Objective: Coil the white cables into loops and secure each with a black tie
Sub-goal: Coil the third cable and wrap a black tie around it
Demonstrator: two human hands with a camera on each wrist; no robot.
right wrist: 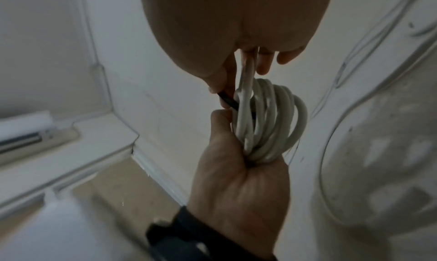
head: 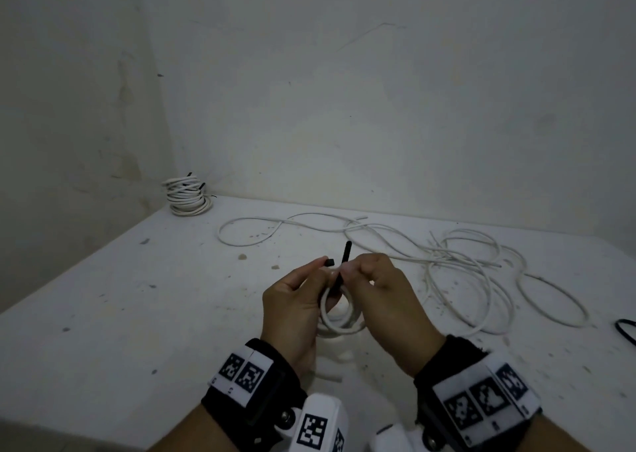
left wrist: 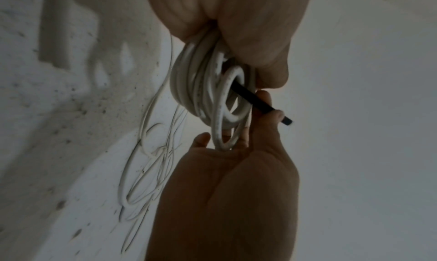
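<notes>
Head view. Left hand (head: pixel 292 300) and right hand (head: pixel 382 286) are meeting above the near middle of the desk (head: pixel 137 296), holding a small coil of white cable (head: pixel 339 324) between them. The left hand's fingers are curling round the coil and pinching one end of the black tie (head: pixel 342 269); the right hand is pinching the tie's upright strip against the coil. Holding it clear of the desk is likely leaving room to pass the tie round the bundle. Loose white cables (head: pixel 464 262) are sprawling across the far right of the desk, not yet coiled. A stack of finished coils (head: pixel 186 195) is sitting in the far left corner, seemingly parked out of the way (black tie ends are poking out of it). A spare black tie (head: pixel 626 331) is lying at the right edge.

Left wrist view. The coil (left wrist: pixel 212 96) is hanging between the two hands; the tie (left wrist: pixel 257 102) is threading through its centre and out past the left fingertips (left wrist: pixel 279 113), which are gripping it. The right hand (left wrist: pixel 248 31) is clamping the coil's top.

Right wrist view. The left hand (right wrist: pixel 236 181) is cupping the coil (right wrist: pixel 269 119) from below, keeping the turns gathered; the right fingers (right wrist: pixel 222 78) are nipping the tie (right wrist: pixel 228 101) beside the loops.

Surface and room. The desk is white, scuffed and speckled with debris; the walls (head: pixel 344 90) are plain, stained, dimly lit.
</notes>
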